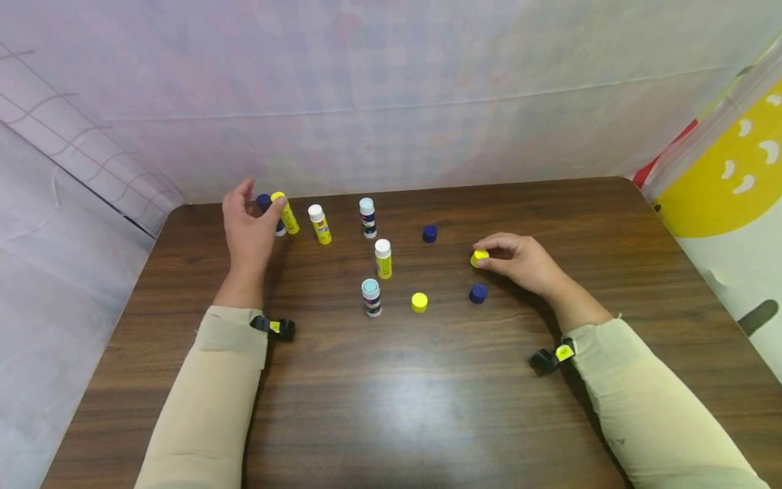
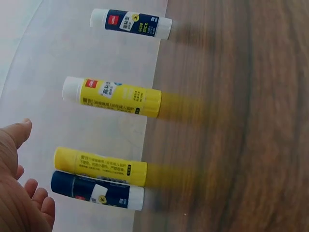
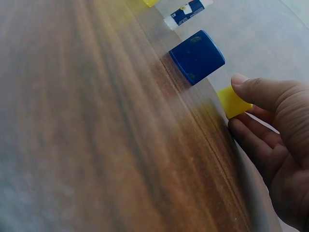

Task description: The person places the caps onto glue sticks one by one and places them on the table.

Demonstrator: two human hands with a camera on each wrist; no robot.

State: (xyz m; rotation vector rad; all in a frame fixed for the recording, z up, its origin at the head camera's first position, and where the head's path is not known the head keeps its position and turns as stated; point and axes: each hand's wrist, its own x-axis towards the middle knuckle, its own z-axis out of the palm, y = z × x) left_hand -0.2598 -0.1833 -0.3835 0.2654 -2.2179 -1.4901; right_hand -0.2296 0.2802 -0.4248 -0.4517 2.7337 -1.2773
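Observation:
My right hand pinches a yellow cap between thumb and fingers, low over the table at the right. At the back left, my left hand is beside two upright capped glue sticks, one yellow and one dark blue. Its thumb is extended and the other fingers bend loosely. In the left wrist view a gap separates the fingers from both sticks. To their right stands a yellow glue stick with a white top.
More uncapped glue sticks stand mid-table: a blue one at the back, a yellow one, and a blue one nearer me. Loose caps lie right of them: blue, yellow and blue. A pale curtain hangs behind the table.

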